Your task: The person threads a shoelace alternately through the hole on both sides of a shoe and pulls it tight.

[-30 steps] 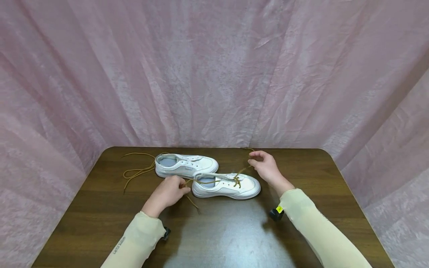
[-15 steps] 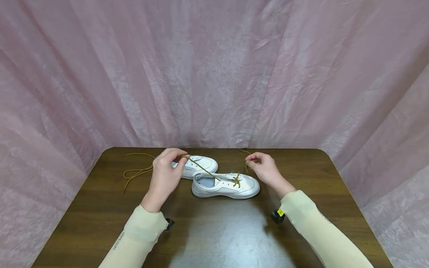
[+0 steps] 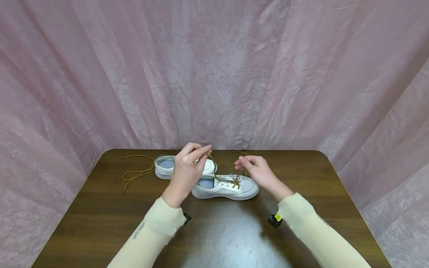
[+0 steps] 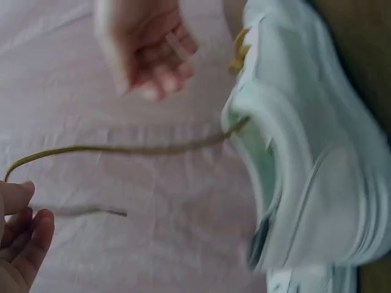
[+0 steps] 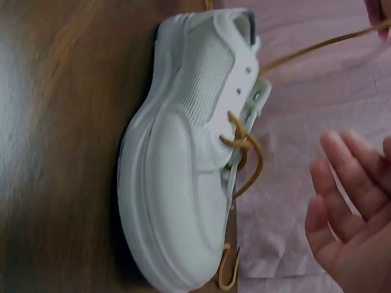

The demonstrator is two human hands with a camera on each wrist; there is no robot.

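Observation:
A white sneaker (image 3: pixel 234 188) lies on its sole with its toe to the right. A mustard-brown shoelace (image 5: pixel 241 143) crosses at its lower eyelets. My left hand (image 3: pixel 187 167) is raised above the shoe's opening and pinches one lace length (image 4: pixel 122 148) between thumb and finger. That length runs up from inside the shoe, and its tipped end hangs free past the fingers. By the toe end, my right hand (image 3: pixel 259 171) hovers with loosely bent fingers (image 5: pixel 342 177); no lace shows in it. The other lace length passes behind the shoe toward the table's far edge.
Behind stands a second white sneaker (image 3: pixel 164 173), partly covered by my left hand. Its long loose lace (image 3: pixel 137 173) spreads to the left. Both shoes are on a dark wooden table (image 3: pixel 100 223). A pink curtain (image 3: pixel 214 74) hangs along the far edge.
My left hand has risen from beside the heel, moving up and then right with the lace. My right hand has shifted slightly left and no longer shows lace in its fingers.

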